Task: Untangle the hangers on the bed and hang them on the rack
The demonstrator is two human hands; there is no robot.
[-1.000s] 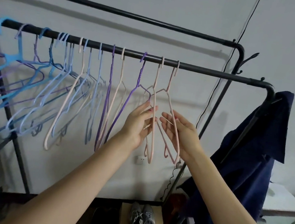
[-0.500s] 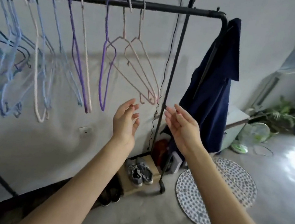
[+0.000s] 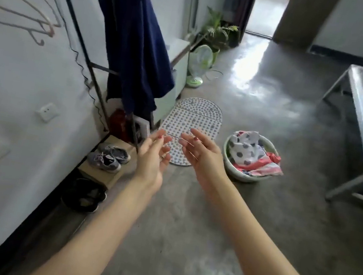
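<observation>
Pink hangers [image 3: 23, 15] hang at far left beside the rack [image 3: 88, 59] post, which carries a navy garment [image 3: 134, 40]. Left hand [image 3: 152, 156] and right hand [image 3: 202, 152] are raised, apart, fingers relaxed, holding nothing. A basin [image 3: 239, 173] sits right of them.

The grey concrete floor [image 3: 246, 220] carries a dotted mat [image 3: 193, 120] at centre, a basin of clothes [image 3: 246, 169] right of it, a small fan [image 3: 200, 64] above, and a cardboard box [image 3: 100, 173] with sneakers [image 3: 104, 160] at left.
</observation>
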